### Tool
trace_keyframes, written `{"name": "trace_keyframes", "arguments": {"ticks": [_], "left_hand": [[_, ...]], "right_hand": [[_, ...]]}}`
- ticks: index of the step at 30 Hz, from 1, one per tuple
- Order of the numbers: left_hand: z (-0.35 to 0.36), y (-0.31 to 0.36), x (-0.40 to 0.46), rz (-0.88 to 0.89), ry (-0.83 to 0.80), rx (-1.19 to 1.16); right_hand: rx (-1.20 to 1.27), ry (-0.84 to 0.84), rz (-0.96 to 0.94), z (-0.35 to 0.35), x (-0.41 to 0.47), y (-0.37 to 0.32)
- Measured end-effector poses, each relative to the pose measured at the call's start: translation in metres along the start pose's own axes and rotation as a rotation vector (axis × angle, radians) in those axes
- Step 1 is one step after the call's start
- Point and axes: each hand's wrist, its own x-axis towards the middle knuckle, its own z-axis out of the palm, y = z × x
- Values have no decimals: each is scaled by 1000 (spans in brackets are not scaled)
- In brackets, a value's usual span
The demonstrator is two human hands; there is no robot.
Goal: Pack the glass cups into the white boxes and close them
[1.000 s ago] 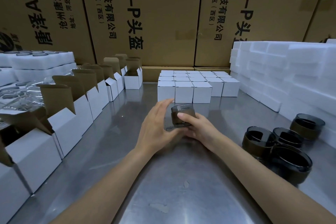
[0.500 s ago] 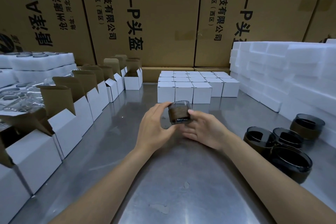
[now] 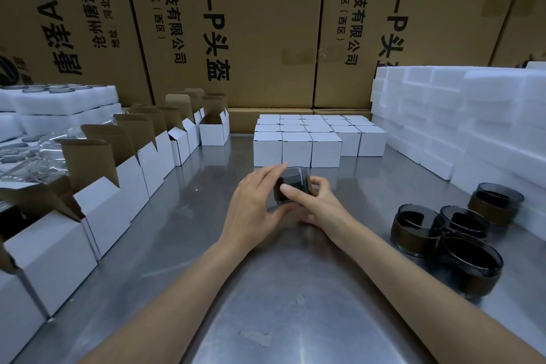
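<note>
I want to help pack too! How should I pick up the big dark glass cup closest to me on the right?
Grip the nearest cup around its brown-banded side wall, coming from above. It stands upright, mouth open, touching other cups behind it, so the near side is free.

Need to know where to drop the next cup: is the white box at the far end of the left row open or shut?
Open. The far box has its brown flap standing up, interior exposed.
</note>
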Motion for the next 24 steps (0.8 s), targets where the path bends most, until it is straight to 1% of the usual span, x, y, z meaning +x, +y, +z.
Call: {"name": "trace_keyframes", "arguments": {"ticks": [5, 7, 8, 10, 11, 14, 16, 21, 22, 24], "left_hand": [[0, -5, 1, -93, 50, -113], [0, -4, 2, -92, 60, -128], [1, -4, 2, -90, 62, -132], [2, -4, 1, -95, 57, -130], [2, -5, 1, -96, 50, -123], [2, -5, 1, -56, 19, -81], [1, -2, 0, -17, -2, -52], [3, -3, 0, 5, -8, -11], [3, -5, 0, -6, 3, -27], [3, -8, 0, -74, 38, -105]], "right_hand": [[240, -304, 182, -20, 3, -11], [283, -365, 190, -26, 3, -11], [284, -369, 181, -26, 3, -10], [272, -309, 126, -22, 2, -7], [269, -240, 78, -17, 2, -5], [257, 55, -46, -4, 2, 3], [197, 144, -95, 2, 0, 5], [7, 151, -159, 9, -4, 8], [-2, 139, -144, 8, -4, 8], [79, 74, -53, 2, -3, 4]]}}
